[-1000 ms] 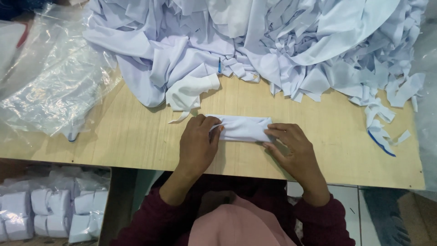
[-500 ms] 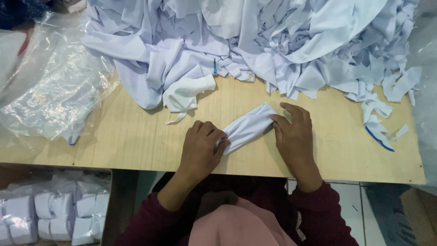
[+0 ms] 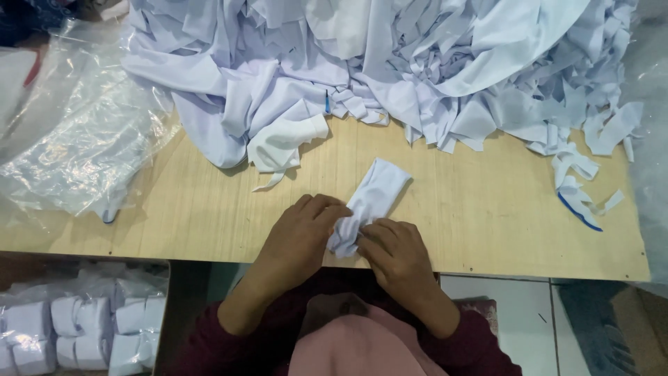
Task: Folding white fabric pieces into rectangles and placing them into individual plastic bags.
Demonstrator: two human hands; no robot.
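A heap of white fabric offcuts point(image 3: 390, 63) covers the far side of the wooden tabletop point(image 3: 487, 216), spilling toward its far right corner. Crumpled clear plastic sheeting point(image 3: 69, 139) lies over the left edge. Below the near left corner sit bagged white bundles point(image 3: 76, 334). Near the middle of the near edge lies a small folded white cloth point(image 3: 372, 198), its long axis running diagonally from the hands up and away to the right. The left hand point(image 3: 299, 233) and right hand point(image 3: 396, 254) are close together, both pinching the cloth's near end, fingers curled over it; its far end rests free on the wood. Both wrists angle inward from the near edge.
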